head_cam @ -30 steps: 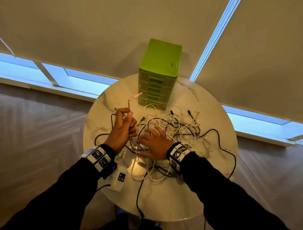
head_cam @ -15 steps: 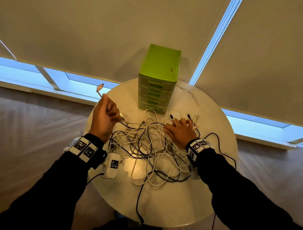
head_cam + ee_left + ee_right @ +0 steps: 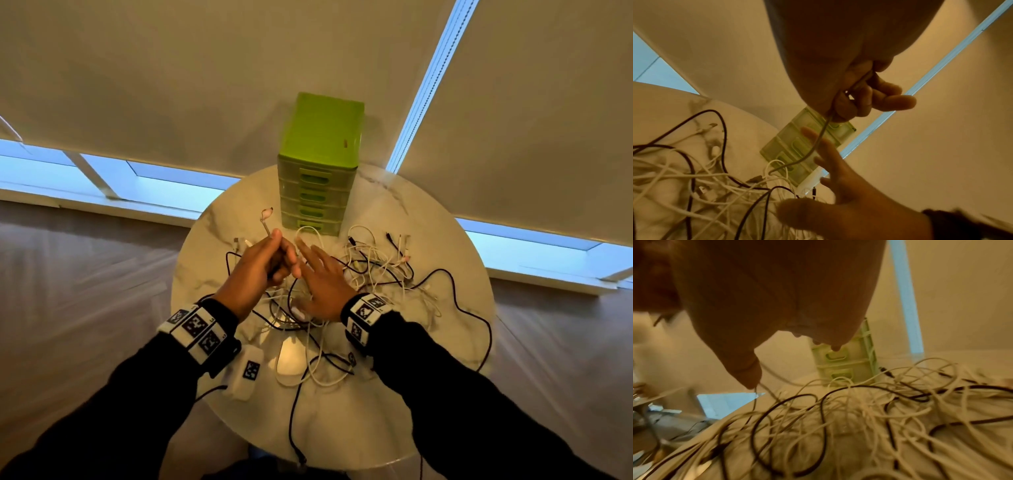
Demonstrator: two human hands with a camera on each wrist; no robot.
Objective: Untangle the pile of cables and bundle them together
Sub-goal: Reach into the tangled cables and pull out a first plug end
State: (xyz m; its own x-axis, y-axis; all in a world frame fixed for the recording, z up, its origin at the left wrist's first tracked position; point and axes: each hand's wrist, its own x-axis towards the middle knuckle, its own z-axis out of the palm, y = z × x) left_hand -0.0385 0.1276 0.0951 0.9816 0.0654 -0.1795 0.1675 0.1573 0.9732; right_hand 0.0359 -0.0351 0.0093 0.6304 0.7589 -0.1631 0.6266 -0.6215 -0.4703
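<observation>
A tangle of white and black cables (image 3: 363, 274) (image 3: 859, 415) lies across the round marble table (image 3: 342, 428). My left hand (image 3: 270, 260) (image 3: 865, 97) is raised over the pile and grips a thin pale cable (image 3: 818, 142), whose pink-tipped plug (image 3: 266, 214) sticks up above the fist. My right hand (image 3: 318, 274) (image 3: 838, 186) is open just to its right, fingers spread and straight above the pile, holding nothing. In the right wrist view the thumb (image 3: 748, 373) touches a thin strand.
A green drawer unit (image 3: 320, 164) stands at the back of the table, right behind the hands. A small white tagged box (image 3: 246, 375) lies near the front left edge. A black cable (image 3: 294, 421) hangs over the front rim.
My left hand has come back from the far left toward the middle with its cable. My right hand has moved left off the pile to meet it, fingers spread.
</observation>
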